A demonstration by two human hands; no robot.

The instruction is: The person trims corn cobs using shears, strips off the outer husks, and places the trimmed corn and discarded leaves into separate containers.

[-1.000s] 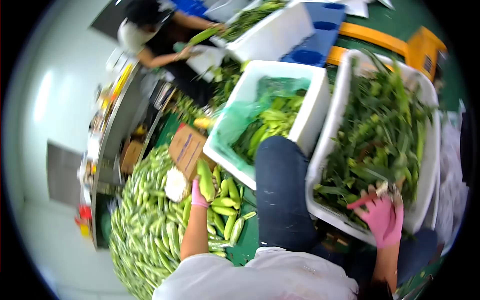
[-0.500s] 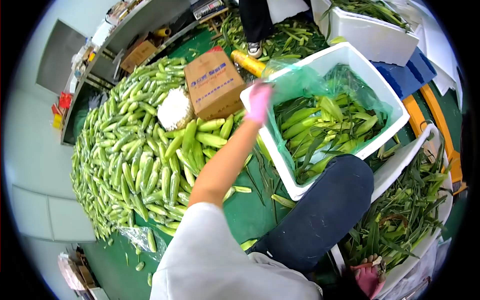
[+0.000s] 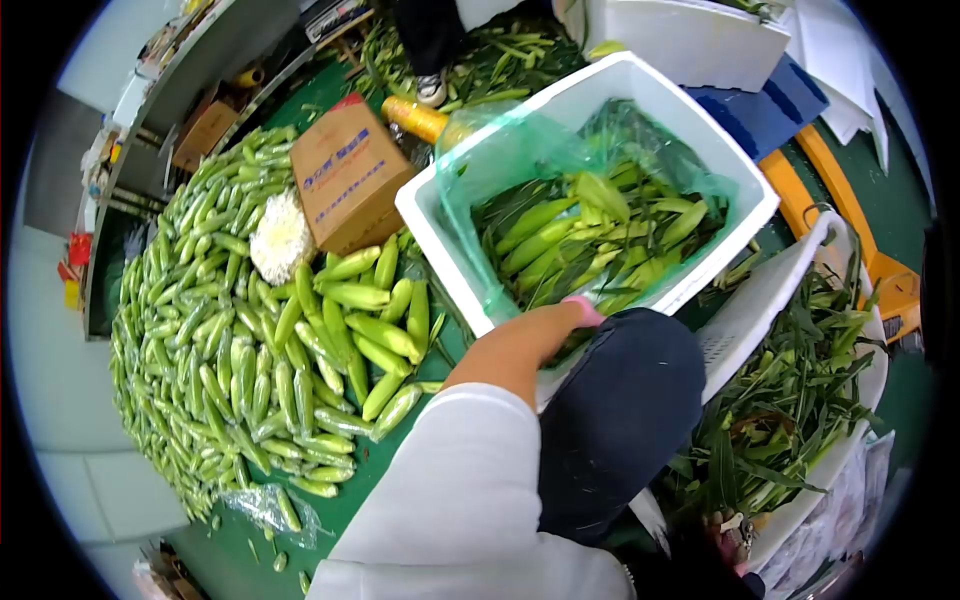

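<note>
My left hand (image 3: 584, 311), in a pink glove, is at the near edge of a white foam box (image 3: 436, 222), beside my knee. Its fingers are mostly hidden, so their grip cannot be seen. Inside the box, unhusked corn cobs (image 3: 540, 240) and loose leaves lie on a green plastic bag (image 3: 500, 160) that lines the walls. Low at the right, my right hand (image 3: 722, 540) is in shadow beside a white crate, its fingers curled round a small object with a pale, shiny end that I cannot make out.
A large heap of film-wrapped corn (image 3: 240, 370) covers the floor at left, with unwrapped cobs (image 3: 375, 335) nearer. Beside it stands a cardboard box (image 3: 350, 180). The white crate (image 3: 760, 300) holds husks (image 3: 770, 420). An orange pallet jack (image 3: 840, 200) and another person's shoe (image 3: 431, 90) are beyond.
My left hand has moved from the box's far left corner to its near edge by my knee. The view has shifted, and more green bag now hangs over the box's left side.
</note>
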